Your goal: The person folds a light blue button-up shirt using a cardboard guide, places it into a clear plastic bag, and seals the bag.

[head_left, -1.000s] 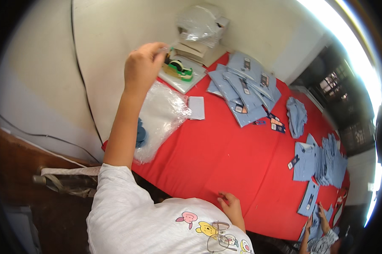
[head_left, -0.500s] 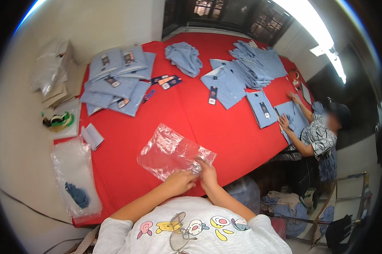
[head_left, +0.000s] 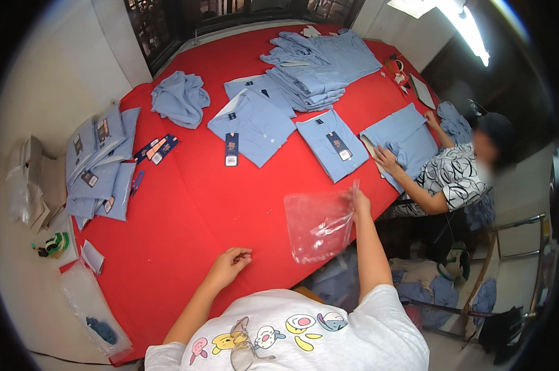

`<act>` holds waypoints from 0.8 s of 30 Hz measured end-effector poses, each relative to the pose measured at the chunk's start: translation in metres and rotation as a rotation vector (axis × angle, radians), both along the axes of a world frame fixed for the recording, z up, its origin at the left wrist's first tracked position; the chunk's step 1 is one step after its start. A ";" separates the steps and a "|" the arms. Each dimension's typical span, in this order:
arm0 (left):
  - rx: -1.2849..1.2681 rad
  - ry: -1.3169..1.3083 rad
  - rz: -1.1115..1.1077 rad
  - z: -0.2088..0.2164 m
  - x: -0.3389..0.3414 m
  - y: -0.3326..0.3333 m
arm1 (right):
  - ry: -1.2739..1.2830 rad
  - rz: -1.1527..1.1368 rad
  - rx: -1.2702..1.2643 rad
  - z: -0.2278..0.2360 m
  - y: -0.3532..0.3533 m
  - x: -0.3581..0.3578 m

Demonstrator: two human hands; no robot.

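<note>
A clear plastic bag point(head_left: 316, 226) hangs spread beside my right hand point(head_left: 361, 204), whose fingers are closed on its right edge. My left hand point(head_left: 231, 267) is over the red cloth near my body, with nothing in it and its fingers loosely bent and apart. Beyond the bag, a folded light-blue shirt point(head_left: 321, 139) with a dark hang tag point(head_left: 339, 146) lies on the table. Left of it is another folded blue shirt point(head_left: 258, 127) with a tag point(head_left: 231, 149) at its edge.
Bagged shirts point(head_left: 97, 185) are piled at the left, near loose tags point(head_left: 157, 149) and a tape dispenser point(head_left: 52, 245). A crumpled shirt point(head_left: 180, 99) and stacked shirts point(head_left: 307, 83) lie far back. At right, a co-worker point(head_left: 449, 176) handles a blue shirt point(head_left: 406, 133). Red cloth point(head_left: 186, 216) covers the table.
My right hand has carried the plastic bag right and farther away. My left hand has come off the bag. The view has turned to the right.
</note>
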State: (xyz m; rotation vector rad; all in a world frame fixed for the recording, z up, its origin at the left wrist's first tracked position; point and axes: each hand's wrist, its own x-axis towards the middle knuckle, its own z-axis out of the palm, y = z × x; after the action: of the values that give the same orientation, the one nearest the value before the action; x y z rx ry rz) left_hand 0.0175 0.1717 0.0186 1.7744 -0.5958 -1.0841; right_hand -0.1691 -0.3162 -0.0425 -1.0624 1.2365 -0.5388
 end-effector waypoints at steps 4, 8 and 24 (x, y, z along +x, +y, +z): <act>0.055 0.007 0.112 -0.007 -0.015 -0.020 | -0.053 -0.131 -0.026 -0.012 -0.066 0.050; 0.098 -0.001 0.158 -0.003 -0.026 -0.021 | -0.140 -0.135 0.125 -0.029 -0.097 0.080; 0.080 -0.051 0.161 -0.024 -0.036 0.066 | -0.124 0.100 0.418 -0.005 0.184 -0.008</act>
State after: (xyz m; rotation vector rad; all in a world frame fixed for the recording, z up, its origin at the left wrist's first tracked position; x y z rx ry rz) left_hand -0.0185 0.2380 -0.0053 1.8891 -0.4366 -0.9657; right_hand -0.1771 -0.1326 -0.0475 -0.7209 1.1179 -0.2493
